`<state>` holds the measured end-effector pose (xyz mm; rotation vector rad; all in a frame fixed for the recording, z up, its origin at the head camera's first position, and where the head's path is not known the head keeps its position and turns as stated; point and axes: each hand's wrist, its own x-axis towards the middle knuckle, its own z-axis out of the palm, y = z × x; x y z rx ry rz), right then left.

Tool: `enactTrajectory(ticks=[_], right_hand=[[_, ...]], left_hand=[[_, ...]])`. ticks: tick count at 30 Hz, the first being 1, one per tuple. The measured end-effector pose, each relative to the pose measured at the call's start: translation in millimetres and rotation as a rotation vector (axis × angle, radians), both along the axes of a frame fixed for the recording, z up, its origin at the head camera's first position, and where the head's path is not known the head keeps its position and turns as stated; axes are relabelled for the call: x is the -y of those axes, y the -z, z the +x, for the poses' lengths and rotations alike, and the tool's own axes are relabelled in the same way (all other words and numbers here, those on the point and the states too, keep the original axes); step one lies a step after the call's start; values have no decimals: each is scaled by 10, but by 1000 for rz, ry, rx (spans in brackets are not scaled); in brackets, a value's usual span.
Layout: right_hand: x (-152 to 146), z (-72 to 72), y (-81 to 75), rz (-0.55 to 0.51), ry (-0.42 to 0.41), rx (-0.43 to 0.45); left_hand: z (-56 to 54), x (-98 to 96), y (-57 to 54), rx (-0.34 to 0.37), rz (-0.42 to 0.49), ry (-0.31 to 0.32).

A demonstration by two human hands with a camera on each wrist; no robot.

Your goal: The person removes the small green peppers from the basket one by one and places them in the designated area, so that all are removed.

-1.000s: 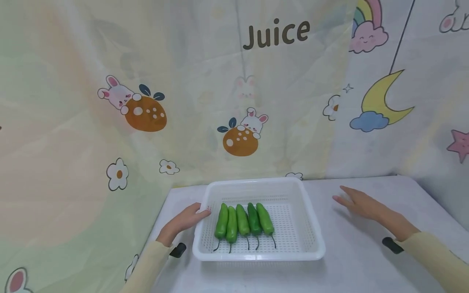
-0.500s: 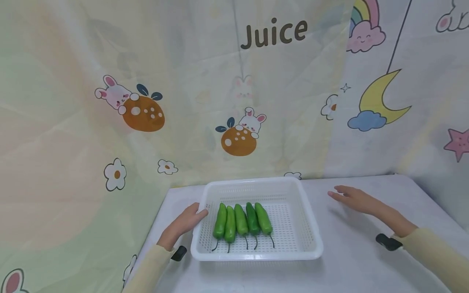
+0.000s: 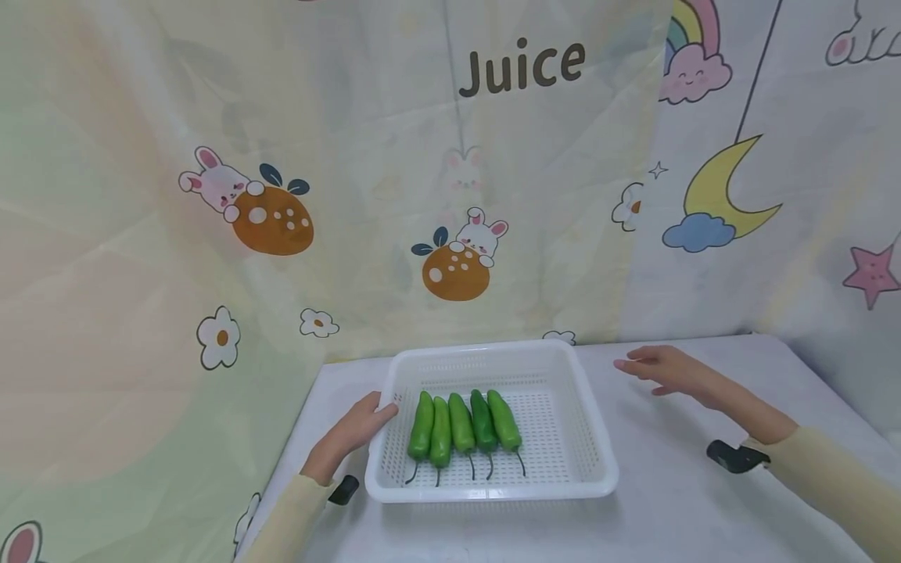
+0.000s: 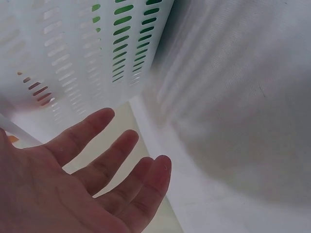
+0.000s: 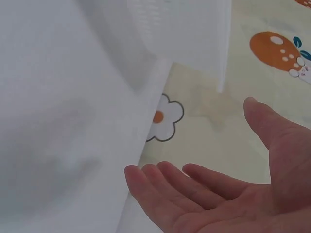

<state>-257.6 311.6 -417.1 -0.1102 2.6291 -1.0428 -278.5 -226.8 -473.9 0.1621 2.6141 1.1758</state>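
I have the left hand [image 3: 357, 426] spread loosely, thumb over the basket [image 3: 493, 493], likely to steady it; peppers [image 3: 461, 426] lie inside. The right hand [image 3: 672, 371] hangs apart, loosely extended.

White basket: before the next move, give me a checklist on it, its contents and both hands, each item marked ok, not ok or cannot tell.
1. White basket upright on the white table: ok.
2. Green chili peppers inside the basket: ok; five lie side by side, mostly in its left part.
3. Left hand placed at the basket's left edge: ok; the thumb reaches over the rim.
4. Left hand's grip firm: cannot tell; its fingers extend outside the wall, and contact is unclear.
5. Right hand on the basket: not ok; it hangs apart, off the right side, holding nothing.
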Motion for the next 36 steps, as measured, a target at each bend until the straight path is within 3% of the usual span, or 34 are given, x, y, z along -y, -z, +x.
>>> enactTrajectory(ticks=[12,36], right_hand=[[172,-10,-197,-68,-40,-13],[518,-88,-636,-88,-117,-37]], left_hand=[[6,-4,-2,7,17,-12],[-3,16,33,21,57,-20]])
